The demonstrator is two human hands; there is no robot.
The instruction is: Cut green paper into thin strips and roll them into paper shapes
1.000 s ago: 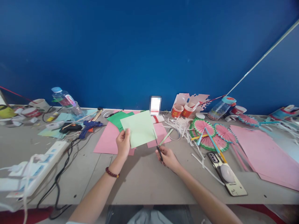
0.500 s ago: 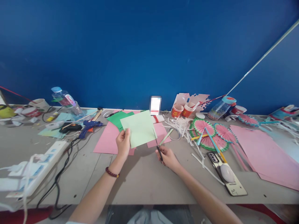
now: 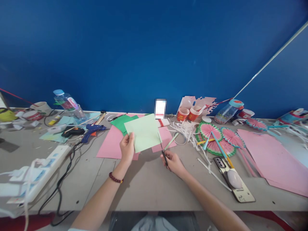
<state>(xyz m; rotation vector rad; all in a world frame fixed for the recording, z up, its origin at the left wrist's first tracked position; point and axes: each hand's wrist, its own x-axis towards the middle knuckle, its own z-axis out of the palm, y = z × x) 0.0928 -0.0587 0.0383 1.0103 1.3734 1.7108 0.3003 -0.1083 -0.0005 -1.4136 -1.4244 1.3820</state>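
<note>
My left hand (image 3: 126, 148) pinches the near left corner of a light green paper sheet (image 3: 143, 132) and holds it up above the grey table (image 3: 144, 183). My right hand (image 3: 173, 162) grips small black-handled scissors (image 3: 163, 151), whose blades meet the sheet's right edge. A narrow green strip (image 3: 171, 141) hangs off that edge. Under the sheet lie pink paper (image 3: 111, 143) and a dark green sheet (image 3: 121, 121).
Right of the hands lie white paper strips (image 3: 186, 129), pink-and-green paper fans (image 3: 214, 136), a phone (image 3: 234, 179) and large pink sheets (image 3: 271, 158). Red paper cups (image 3: 189, 114) stand at the back. On the left are a blue glue gun (image 3: 92, 131), a power strip (image 3: 36, 175), cables and a water bottle (image 3: 68, 103).
</note>
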